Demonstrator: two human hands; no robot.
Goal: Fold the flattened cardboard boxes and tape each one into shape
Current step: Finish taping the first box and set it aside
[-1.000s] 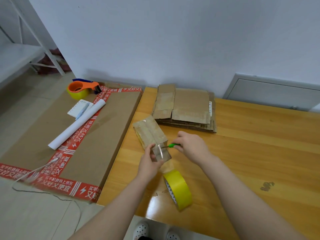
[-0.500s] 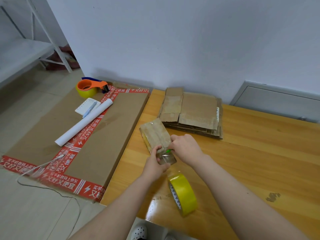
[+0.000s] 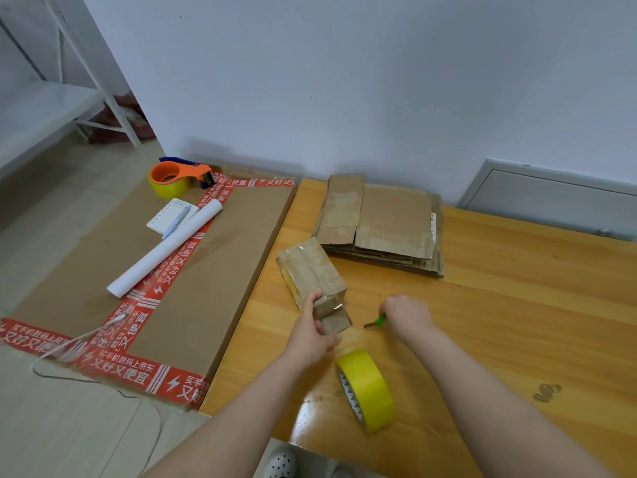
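A small folded cardboard box (image 3: 310,270), wrapped in clear tape, lies on the wooden table (image 3: 517,305). My left hand (image 3: 312,331) holds the strip of clear tape at the box's near end, thumb on the box. My right hand (image 3: 406,315) grips a small green-handled cutter (image 3: 375,321), held just right of the box and apart from it. A yellow tape roll (image 3: 367,389) stands on edge near the table's front. A stack of flattened cardboard boxes (image 3: 382,224) lies by the wall.
Left of the table lies a large flat carton (image 3: 213,270) with red printed tape. On it are an orange tape dispenser (image 3: 179,177), a white paper roll (image 3: 165,248), a notepad with a pen (image 3: 172,213). A cable (image 3: 79,339) trails off its near corner.
My right hand has pulled the cutter away from the box's end to the right. My left hand stays on the tape at the box. The tape roll now stands apart from the strip.
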